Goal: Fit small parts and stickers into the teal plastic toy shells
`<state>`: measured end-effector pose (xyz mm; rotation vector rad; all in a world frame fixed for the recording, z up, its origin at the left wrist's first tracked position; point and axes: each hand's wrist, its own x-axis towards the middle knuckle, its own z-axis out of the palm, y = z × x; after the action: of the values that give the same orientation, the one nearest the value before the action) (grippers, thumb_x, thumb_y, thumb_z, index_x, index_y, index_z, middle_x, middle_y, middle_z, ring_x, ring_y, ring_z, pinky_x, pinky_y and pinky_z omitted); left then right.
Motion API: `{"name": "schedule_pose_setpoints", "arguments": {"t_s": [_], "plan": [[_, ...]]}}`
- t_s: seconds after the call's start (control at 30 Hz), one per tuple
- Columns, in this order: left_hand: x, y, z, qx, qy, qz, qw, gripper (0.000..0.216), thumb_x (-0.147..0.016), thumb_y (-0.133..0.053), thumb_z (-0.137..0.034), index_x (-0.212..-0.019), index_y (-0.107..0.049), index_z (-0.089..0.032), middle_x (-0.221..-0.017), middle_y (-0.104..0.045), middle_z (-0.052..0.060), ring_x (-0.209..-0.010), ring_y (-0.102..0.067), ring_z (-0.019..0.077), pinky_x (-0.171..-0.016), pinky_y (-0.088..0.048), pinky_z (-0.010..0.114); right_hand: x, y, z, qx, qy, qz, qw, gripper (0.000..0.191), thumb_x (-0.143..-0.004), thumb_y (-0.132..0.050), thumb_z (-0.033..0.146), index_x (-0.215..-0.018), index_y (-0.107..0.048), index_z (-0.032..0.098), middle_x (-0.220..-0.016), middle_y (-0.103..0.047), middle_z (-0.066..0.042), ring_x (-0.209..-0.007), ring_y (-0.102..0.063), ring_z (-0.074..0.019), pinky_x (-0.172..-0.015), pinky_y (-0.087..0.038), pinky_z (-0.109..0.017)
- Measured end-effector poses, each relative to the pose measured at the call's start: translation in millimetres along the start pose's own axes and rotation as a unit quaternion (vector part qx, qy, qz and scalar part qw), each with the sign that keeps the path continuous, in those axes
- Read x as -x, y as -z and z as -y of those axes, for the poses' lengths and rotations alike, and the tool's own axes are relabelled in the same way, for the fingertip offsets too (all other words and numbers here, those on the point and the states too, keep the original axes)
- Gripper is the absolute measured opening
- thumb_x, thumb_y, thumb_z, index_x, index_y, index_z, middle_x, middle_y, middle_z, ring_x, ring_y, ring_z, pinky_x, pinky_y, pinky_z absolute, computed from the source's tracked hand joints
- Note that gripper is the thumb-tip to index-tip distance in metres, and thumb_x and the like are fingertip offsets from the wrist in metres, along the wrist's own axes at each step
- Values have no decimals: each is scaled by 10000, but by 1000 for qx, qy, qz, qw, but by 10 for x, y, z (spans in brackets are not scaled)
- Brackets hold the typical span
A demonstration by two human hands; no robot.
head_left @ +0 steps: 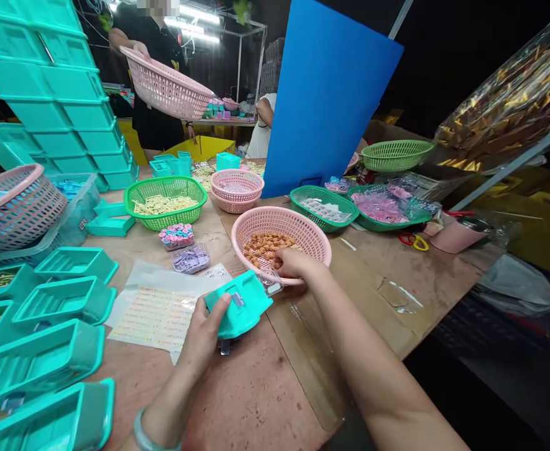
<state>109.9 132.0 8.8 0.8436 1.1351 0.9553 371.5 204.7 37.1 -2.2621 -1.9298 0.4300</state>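
Note:
My left hand (203, 332) grips a teal plastic box part (249, 309), thumb on top beside a small purplish piece (237, 299) set on it. A greyish tab sticks out below. To the right, my right hand (295, 262) dips into a pink perforated basket (307, 232), its fingers curled among small orange-brown pieces (265, 247). The fingertips are partly hidden, so what they pinch does not show. Left of the teal part lies a sheet of printed stickers (157, 316). Behind it are clear boxes of purple pieces (191, 259) and pink-and-blue pieces (176, 237).
Teal trays (68, 300) line the left, with a tall teal stack (77, 113) behind. A green basket (165, 188), stacked pink baskets (237, 181) and an upright blue board (326, 94) stand farther back. A person (150, 81) across the table holds a pink basket (166, 84).

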Motion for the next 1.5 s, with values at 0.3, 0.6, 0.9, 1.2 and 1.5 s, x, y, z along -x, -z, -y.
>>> {"name": "schedule_pose_setpoints", "arguments": {"t_s": [0.3,0.6,0.9,1.2,1.5], "plan": [[314,212,-78,-31,-7,16,999,680,-714,-770,-672,-1187,-652,-198,-1101,-753,77,-1023,-693,282,-835,-542,360,29,79,8,-33,41,11,999,81,-678,-751,135,-645,-721,203,-584,-672,-9,-544,-568,-153,-561,-379,-267],[965,822,-3,-116,0,-53,992,682,-679,-742,-734,-1088,-668,-193,-1022,-754,90,-989,-685,314,-827,-541,386,1365,250,687,-217,379,45,899,180,-932,-649,316,-1067,-750,250,-987,-728,-35,-917,-640,-199,-827,-507,-333],[1296,970,152,-131,17,-52,990,658,-700,-739,-719,-1056,-651,-173,-964,-734,79,-873,-672,265,-760,-537,366,1855,-146,1143,-102,431,112,889,79,-860,-766,199,-928,-760,240,-939,-693,-38,-932,-576,-236,-859,-444,-393],[1390,1092,199,-42,38,-82,995,687,-685,-774,-684,-1134,-676,-173,-1045,-772,81,-1035,-694,307,-895,-532,373,2074,-877,934,-574,86,30,814,378,-936,-588,562,-966,-725,210,-1002,-704,-68,-985,-653,-233,-905,-521,-386],[1395,1212,219,-68,12,-20,997,572,-749,-721,-656,-1064,-653,-183,-1029,-741,65,-1102,-657,327,-925,-527,400,2207,-1042,1243,-673,47,241,697,619,-715,-870,488,-1222,-566,306,-1179,-643,-29,-1122,-625,-211,-920,-526,-344]]}}
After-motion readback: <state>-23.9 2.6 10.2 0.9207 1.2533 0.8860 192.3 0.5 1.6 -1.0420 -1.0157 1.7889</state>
